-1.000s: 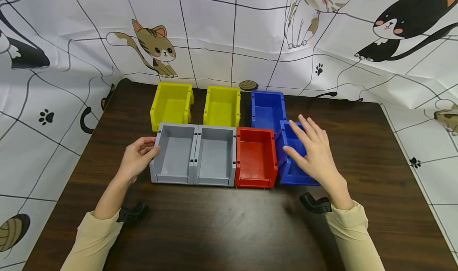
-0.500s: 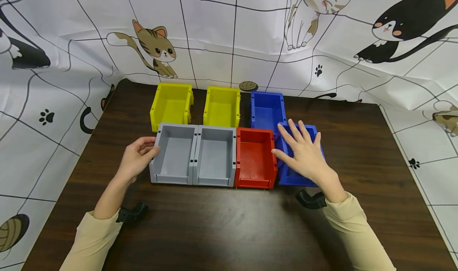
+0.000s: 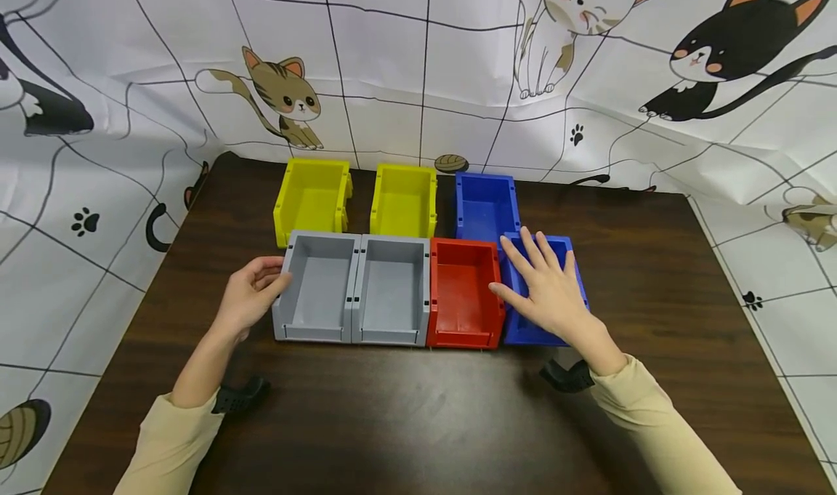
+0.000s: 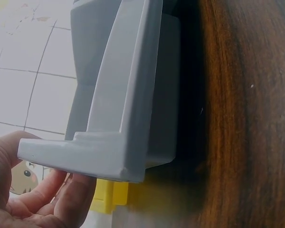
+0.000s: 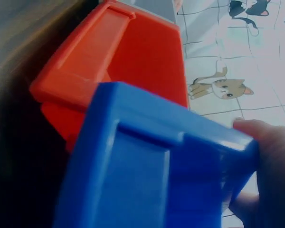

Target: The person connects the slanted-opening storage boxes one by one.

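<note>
In the head view a front row holds two grey bins side by side, a red bin and a blue bin. My left hand pinches the outer wall of the leftmost grey bin. Its thumb lies at the rim and its fingers are curled outside, as the left wrist view of that grey bin shows. Over the front blue bin my right hand is spread, fingers straight, thumb reaching across the wall towards the red bin. In the right wrist view, thumb and fingers straddle a wall of the blue bin.
Behind the front row stand two yellow bins and another blue bin. All sit on a dark wooden table. A white cloth with printed cats hangs behind and beside it.
My right hand has moved left onto the front blue bin. That bin has shifted left and straightened, closer against the red one. My left hand keeps its place at the grey bin.
</note>
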